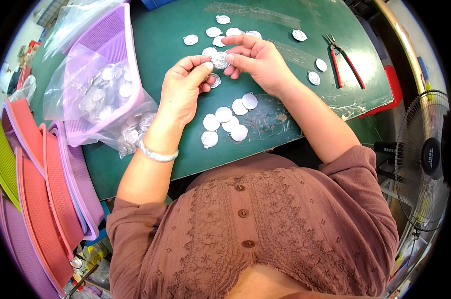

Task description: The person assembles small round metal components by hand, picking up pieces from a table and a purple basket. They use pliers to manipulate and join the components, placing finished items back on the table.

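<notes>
Between my two hands, over the green table, is a round silver medallion (pixel 220 61) with a raised design. My left hand (pixel 184 82) pinches its left edge between thumb and index finger. On the other side my right hand (pixel 257 62) grips the right edge with its thumb, the fingers partly curled behind. A second medallion (pixel 214 80) shows just under the left fingers; whether they touch it I cannot tell. Several loose medallions (pixel 214 32) lie beyond my hands, and a nearer group of silver discs (pixel 226 114) lies between my forearms.
At left stands a purple plastic basket (pixel 127 30) with a clear bag of medallions (pixel 103 94) in it. Stacked coloured baskets (pixel 46 199) lean beside the table. Red-handled pliers (pixel 346 62) lie at the right, near a few discs (pixel 313 77). A black fan (pixel 424 159) stands beyond the table's right edge.
</notes>
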Motion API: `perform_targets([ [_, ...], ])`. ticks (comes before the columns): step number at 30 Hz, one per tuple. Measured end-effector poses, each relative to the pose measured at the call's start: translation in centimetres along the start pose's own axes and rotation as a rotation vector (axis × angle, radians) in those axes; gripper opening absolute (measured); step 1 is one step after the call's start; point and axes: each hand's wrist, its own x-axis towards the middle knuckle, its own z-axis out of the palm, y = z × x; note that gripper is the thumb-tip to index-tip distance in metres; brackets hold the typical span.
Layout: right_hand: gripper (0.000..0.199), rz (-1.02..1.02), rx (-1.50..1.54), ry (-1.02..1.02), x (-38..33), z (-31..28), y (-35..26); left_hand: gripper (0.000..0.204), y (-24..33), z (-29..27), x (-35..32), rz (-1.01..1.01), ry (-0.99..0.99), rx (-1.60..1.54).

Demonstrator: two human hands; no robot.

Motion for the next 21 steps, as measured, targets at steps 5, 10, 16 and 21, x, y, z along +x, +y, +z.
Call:
perform_targets([
  [5,0.034,0.023,0.01,-0.012,-0.5,0.5,-0.4,0.018,-0.2,0.8,-0.2,0.05,0.017,0.035],
  [10,0.035,-0.052,-0.063,-0.042,-0.8,0.0,-0.3,0.013,-0.8,1.0,-0.1,0.067,0.034,-0.105],
  [16,0.03,-0.467,-0.924,0.445,-3.1,-6.0,-2.5,0.008,0.4,0.5,-0.4,0.039,-0.05,-0.227],
  [21,0.059,-0.224,-1.718,0.758,-7.2,-17.0,-2.4,0.01,0.1,0.5,-0.6,-0.096,-0.156,-0.396],
])
